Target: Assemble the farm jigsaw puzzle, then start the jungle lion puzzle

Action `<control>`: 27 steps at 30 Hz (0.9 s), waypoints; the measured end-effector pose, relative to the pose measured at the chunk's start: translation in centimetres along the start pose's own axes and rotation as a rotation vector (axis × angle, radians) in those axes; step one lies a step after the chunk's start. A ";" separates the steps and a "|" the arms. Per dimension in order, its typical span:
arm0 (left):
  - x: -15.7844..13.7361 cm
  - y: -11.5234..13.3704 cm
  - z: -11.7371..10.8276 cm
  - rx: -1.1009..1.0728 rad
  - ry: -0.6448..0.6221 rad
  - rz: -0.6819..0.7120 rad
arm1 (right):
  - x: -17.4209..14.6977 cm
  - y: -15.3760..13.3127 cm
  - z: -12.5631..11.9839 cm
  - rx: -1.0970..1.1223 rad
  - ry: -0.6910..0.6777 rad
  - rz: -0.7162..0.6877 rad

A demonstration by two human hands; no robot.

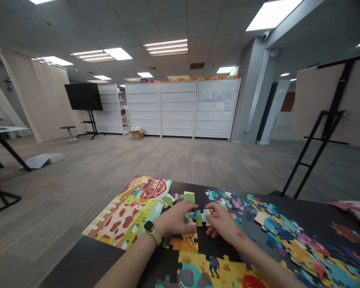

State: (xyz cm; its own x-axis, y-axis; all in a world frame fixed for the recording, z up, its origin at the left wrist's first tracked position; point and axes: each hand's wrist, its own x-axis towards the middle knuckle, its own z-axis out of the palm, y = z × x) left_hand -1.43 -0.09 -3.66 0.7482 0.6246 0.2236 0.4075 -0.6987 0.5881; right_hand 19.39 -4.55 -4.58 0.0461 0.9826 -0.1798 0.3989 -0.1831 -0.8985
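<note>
My left hand (177, 218), with a green-strapped watch (153, 232) on its wrist, lies over a small green and blue cluster of jigsaw pieces (199, 218). Its thumb and fingers are spread around the cluster's left side. Opposite it, my right hand (221, 222) pinches a pale jigsaw piece (208, 216) at the cluster's right edge; whether the two are locked together I cannot tell. Nearer to me lies a joined section of yellow puzzle (204, 266) with animals on it. A leopard piece (183, 243) sits just below my left hand.
A farm picture sheet (127, 216) lies at the table's left. Loose jigsaw pieces (306, 248) are heaped on the right, with more (237, 204) at the back. The black table (87, 260) ends just beyond the sheet. An easel-like stand (321, 128) is at right.
</note>
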 end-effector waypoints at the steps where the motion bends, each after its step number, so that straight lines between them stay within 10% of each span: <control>1: 0.0 0.0 -0.1 -0.007 -0.004 0.002 | -0.1 0.0 -0.2 -0.046 -0.021 -0.008; 14: 0.2 -0.1 0.0 -0.009 -0.020 0.017 | 0.9 -1.8 -1.5 -0.485 -0.112 0.032; 27: -0.1 0.5 -0.1 -0.032 -0.029 -0.049 | -2.6 -2.5 -2.9 -0.630 -0.089 -0.253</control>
State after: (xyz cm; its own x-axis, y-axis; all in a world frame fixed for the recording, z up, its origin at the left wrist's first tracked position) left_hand -1.37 -0.43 -3.30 0.7430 0.6470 0.1714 0.4272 -0.6555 0.6227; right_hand 20.93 -6.60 -0.73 -0.1831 0.9817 -0.0516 0.8455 0.1305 -0.5179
